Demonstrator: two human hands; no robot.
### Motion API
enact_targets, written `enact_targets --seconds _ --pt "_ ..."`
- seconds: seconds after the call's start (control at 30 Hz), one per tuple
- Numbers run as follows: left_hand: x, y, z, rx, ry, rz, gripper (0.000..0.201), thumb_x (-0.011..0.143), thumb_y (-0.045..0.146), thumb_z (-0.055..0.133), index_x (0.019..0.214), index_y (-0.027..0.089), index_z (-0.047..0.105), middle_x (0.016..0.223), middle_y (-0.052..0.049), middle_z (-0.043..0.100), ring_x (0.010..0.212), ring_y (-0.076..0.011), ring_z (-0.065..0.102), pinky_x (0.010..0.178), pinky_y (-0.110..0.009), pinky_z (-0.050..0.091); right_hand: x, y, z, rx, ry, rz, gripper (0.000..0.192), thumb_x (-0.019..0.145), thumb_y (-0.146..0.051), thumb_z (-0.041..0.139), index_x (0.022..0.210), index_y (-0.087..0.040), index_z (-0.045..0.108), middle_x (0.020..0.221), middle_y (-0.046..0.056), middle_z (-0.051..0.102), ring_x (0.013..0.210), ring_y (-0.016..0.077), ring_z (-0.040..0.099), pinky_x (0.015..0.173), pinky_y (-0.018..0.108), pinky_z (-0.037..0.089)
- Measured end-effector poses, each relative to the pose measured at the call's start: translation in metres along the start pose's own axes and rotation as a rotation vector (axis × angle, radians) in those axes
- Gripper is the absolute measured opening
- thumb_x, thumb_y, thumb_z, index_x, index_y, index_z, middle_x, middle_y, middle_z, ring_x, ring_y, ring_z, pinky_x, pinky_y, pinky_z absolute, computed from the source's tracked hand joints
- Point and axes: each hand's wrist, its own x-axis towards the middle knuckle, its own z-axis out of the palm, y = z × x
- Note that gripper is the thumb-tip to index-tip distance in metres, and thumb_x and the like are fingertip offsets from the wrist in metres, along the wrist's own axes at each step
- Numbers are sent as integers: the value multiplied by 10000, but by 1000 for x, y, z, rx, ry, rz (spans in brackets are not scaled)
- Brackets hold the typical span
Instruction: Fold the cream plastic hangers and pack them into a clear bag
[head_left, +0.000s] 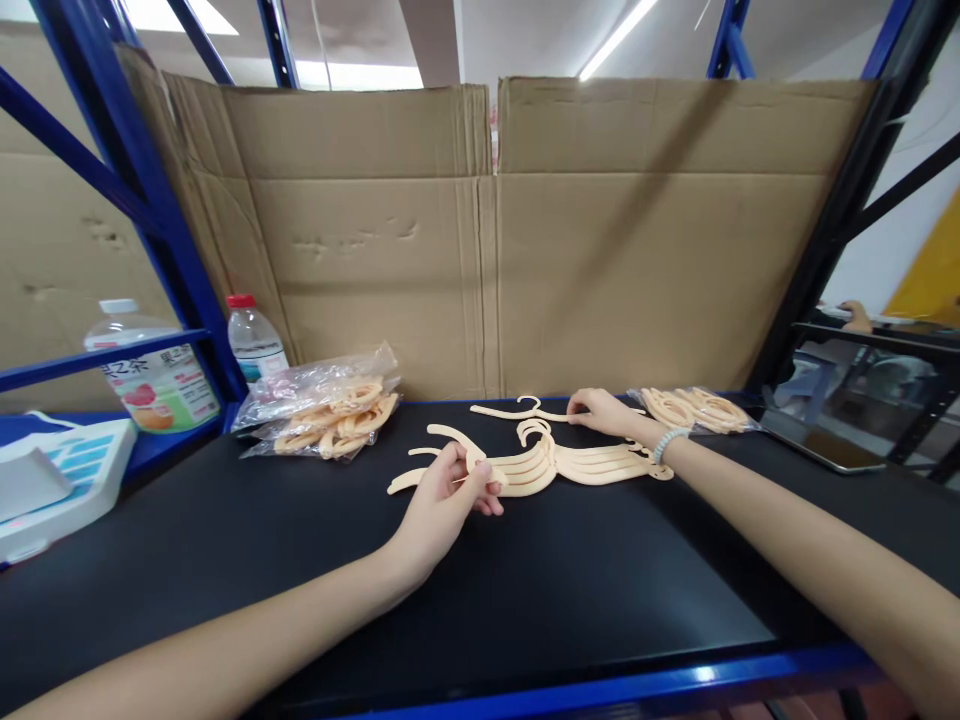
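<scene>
Now, left hand point(448, 495): pinches the near arm of the hanger stack point(540, 462), keeping the fanned pile steady mid-tabletop point(300, 560).
Right hand point(600, 410): fingers lie flat on a single hanger point(517, 410) nearer the back edge, pinning it; nothing gripped.
Bags: hanger bag point(322, 415) back-left, another bag point(697, 408) back-right.

Fanned on the black flat worktop point(525, 600): peach plastic hangers point(555, 462), a single thin peach hanger point(517, 410) behind. Left, clear plastic bag of hangers point(322, 410); behind it, small clear bottle point(255, 340). Right, another bagged hanger bundle point(697, 408).
</scene>
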Motion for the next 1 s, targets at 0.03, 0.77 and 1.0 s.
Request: enact_targets --seconds 0.03,0.77,1.0 --pt "1 -1 -1 -6 6 13 282 830 379 614 762 183 423 689 18 616 584 -99 608 592 -224 458 -1 1 0 4 11 2 61 762 -142 619 728 -166 664 790 61 703 743 192 641 710 288 473" --pt "26 7 -26 -420 125 -59 191 706 202 770 746 135 595 719 20 519 646 -69 477 608 -172 414 -86 -57 -35 160 411 -255 130 927 -227 464 985 -204 578 897 71 612 776 179 594 656 298 504" --pt "25 9 -28 -488 18 -152 93 833 157 642 762 144 583 916 -28 552 758 -102 529 667 -221 480 -90 -58 -33 181 430 -259 113 924 -233 469 977 -212 567 887 62 611 748 172 593 641 292 498"
